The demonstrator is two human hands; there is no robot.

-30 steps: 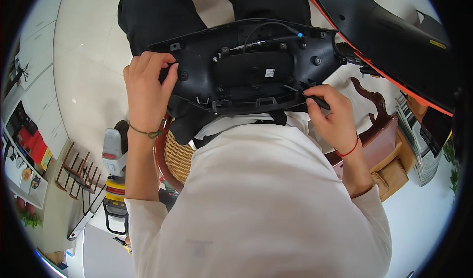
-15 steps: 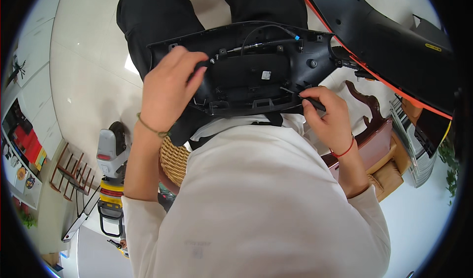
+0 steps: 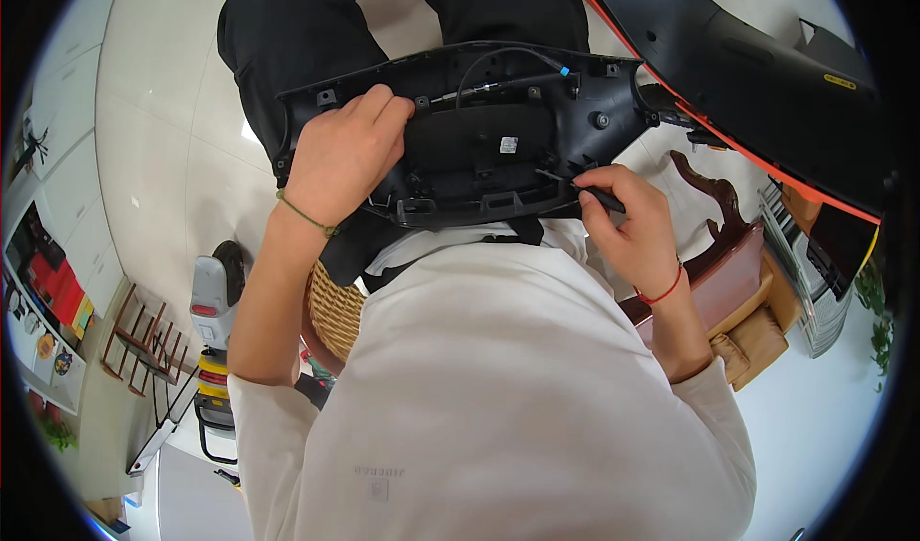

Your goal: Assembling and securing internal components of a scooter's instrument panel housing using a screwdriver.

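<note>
Across my lap lies a black plastic panel (image 3: 583, 131), its ribbed, hollow inner side facing up. A thin black cable (image 3: 508, 50) with a blue tip (image 3: 564, 72) loops over its far part, and a small white label (image 3: 509, 144) sits near the middle. My left hand (image 3: 350, 148) rests on the panel's left part, fingers curled down beside the cable's left end; whatever they grip is hidden beneath them. My right hand (image 3: 632, 225) holds a screwdriver (image 3: 602, 197) by its black handle at the near right, its thin metal shaft pointing left into the panel.
A large black curved shell with an orange edge (image 3: 738, 81) stands at the upper right. Wooden furniture (image 3: 704, 297) and stacked metal chairs (image 3: 815, 273) are to the right. At the left stand a grey and yellow machine (image 3: 213, 297) and a woven seat (image 3: 333, 316).
My left hand has lowered onto the panel, its fingers closing near the cable's end. The panel has shifted slightly left in view. My right hand keeps its hold on the screwdriver.
</note>
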